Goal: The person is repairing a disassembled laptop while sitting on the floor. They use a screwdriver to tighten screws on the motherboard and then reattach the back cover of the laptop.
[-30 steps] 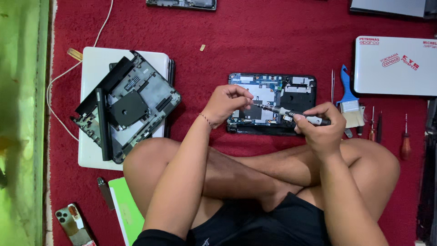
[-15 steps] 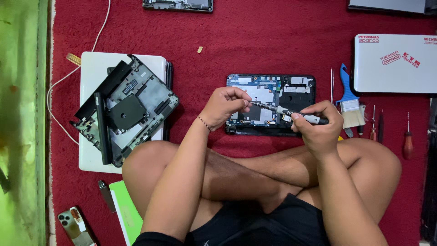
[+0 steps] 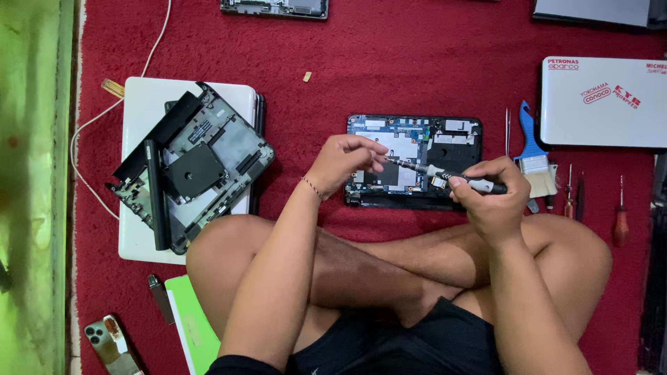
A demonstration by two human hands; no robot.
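On the red carpet, just ahead of crossed legs, lies the opened black laptop base w/ blue circuit board (image 3: 445, 149). Vs. 1 s ago: practically no shift, so the same screw spot is being worked. Right hand (image 3: 495, 198) clamped on grey-black screwdriver (image 3: 445, 175), tip on the board. Left hand (image 3: 345, 161) fingers pinched together at the tip. Blue-handled brush (image 3: 533, 149) lies to the right.
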